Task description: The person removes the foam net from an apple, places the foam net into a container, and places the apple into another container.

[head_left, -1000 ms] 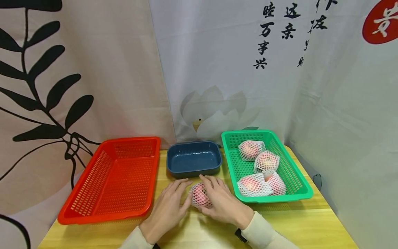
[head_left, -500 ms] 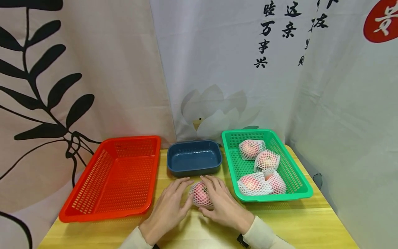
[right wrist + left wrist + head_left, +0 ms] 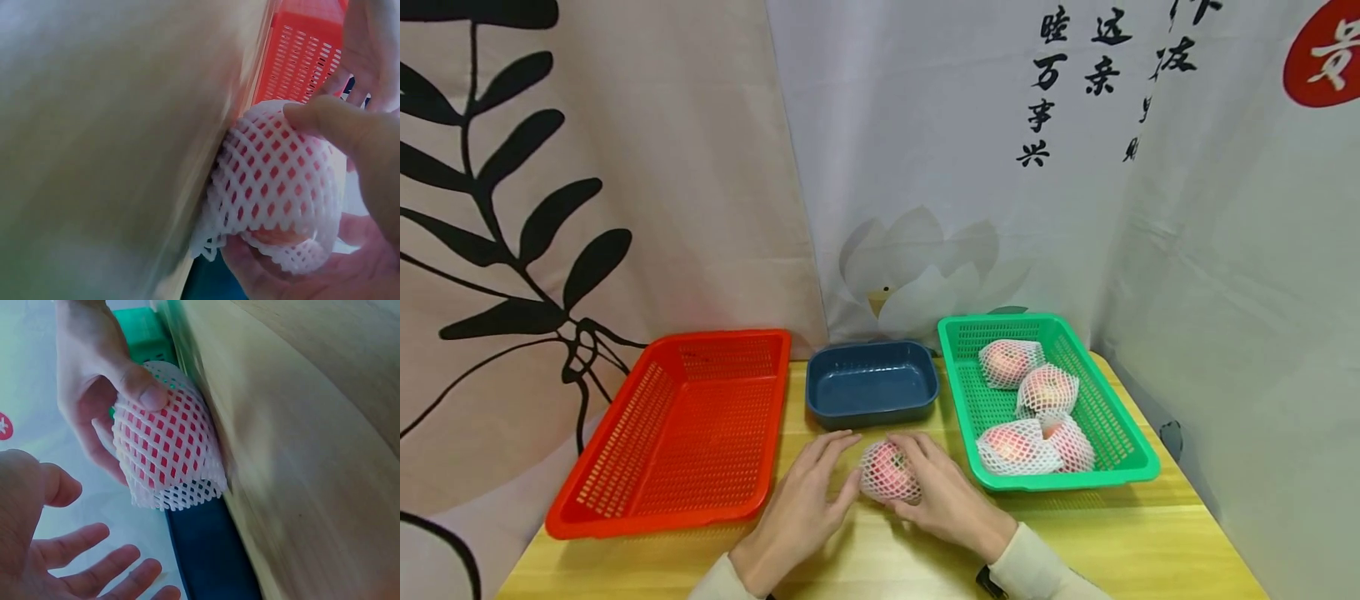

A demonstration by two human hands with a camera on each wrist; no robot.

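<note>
A reddish apple (image 3: 887,471) in a white foam net sits low over the table, between my two hands. My right hand (image 3: 951,496) grips it from the right, with the thumb on the near side and fingers on the far side. In the right wrist view, the thumb presses the foam net (image 3: 272,169) and other fingers reach around the net's open end. My left hand (image 3: 801,500) is just to the apple's left, fingers spread and relaxed. The left wrist view shows a gap between the left fingers (image 3: 94,569) and the net.
A red plastic basket (image 3: 767,433) stands on the left of the wooden table (image 3: 880,567). Behind the hands is a dark blue dish (image 3: 872,408). The green basket (image 3: 958,400) on the right holds several netted apples (image 3: 1047,390). A printed cloth hangs behind.
The netted apple has turned slightly and shifted a little to the right in my right hand. My left hand has drawn slightly away from it. The baskets and dish stay put.
</note>
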